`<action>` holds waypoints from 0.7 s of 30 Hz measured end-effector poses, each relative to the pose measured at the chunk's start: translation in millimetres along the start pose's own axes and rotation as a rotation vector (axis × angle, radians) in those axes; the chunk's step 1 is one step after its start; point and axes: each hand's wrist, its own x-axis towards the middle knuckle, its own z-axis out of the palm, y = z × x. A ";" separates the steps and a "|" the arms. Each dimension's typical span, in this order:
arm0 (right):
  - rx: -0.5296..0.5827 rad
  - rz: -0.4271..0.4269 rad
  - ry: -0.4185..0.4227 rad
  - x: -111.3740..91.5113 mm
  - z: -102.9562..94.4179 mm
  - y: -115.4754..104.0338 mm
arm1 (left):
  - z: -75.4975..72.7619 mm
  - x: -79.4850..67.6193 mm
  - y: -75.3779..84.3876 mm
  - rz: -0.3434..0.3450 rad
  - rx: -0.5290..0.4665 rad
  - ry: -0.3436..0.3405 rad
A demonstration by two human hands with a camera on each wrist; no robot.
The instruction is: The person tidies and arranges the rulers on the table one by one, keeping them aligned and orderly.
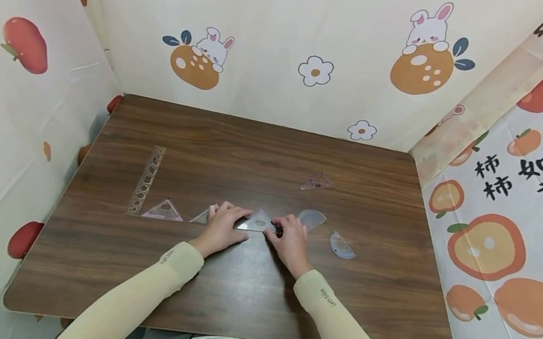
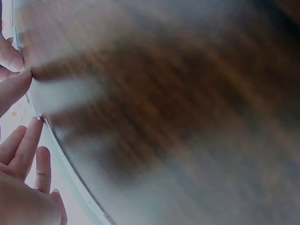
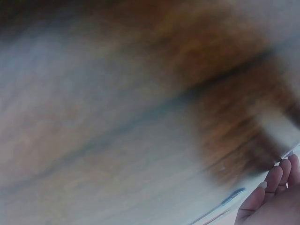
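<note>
A clear triangular set square (image 1: 259,222) with a round hole lies flat on the table between the two hands. My left hand (image 1: 223,228) holds its left corner, thumb on the near side and forefinger on the far side. At the opposite corner my right hand (image 1: 290,242) pinches it the same way. Another clear set square (image 1: 200,217) is partly hidden by the left hand. Just beyond the right hand lies a clear protractor (image 1: 312,218). In the left wrist view, fingertips (image 2: 35,123) touch the tabletop; the right wrist view catches only curled fingers (image 3: 274,180) at its corner.
On the left lie a clear ruler (image 1: 146,180) with cut-outs and a pinkish set square (image 1: 163,210). A second protractor (image 1: 342,246) is at the right, and a small pink set square (image 1: 318,183) lies farther back. The brown wooden table (image 1: 126,277) meets printed cloth walls.
</note>
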 end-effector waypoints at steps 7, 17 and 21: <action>-0.008 0.005 -0.007 -1.4 -1.6 -1.4 | -0.5 -0.6 1.2 0.017 0.007 0.014; 0.000 0.005 -0.012 -1.4 -3.1 -1.8 | -1.6 -1.5 4.3 0.023 0.010 0.021; 0.000 -0.007 -0.003 -1.9 -3.3 -1.9 | -1.6 -2.1 4.9 0.016 0.010 0.016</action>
